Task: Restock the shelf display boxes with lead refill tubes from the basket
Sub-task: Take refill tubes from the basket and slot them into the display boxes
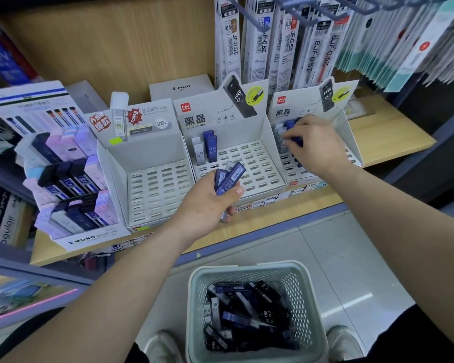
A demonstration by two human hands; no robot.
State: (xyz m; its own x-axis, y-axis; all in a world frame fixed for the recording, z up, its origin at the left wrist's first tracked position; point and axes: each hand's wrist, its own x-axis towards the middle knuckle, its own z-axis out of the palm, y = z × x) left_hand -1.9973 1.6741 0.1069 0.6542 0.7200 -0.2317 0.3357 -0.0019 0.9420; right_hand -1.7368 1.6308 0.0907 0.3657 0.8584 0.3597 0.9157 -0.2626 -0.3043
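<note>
The right hand (pixel 309 144) pinches a blue tube (pixel 296 140) at the right display box (pixel 350 129); the left hand (pixel 210 204), at eight o'clock, grips spare tubes (pixel 231 176) pointing one o'clock.

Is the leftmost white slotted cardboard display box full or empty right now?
Empty. The leftmost white slotted cardboard display box shows only bare slots; nothing stands in any of them.

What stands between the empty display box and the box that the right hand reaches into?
In the head view, another Deli display box, holding a few HB 0.7 tubes.
</note>
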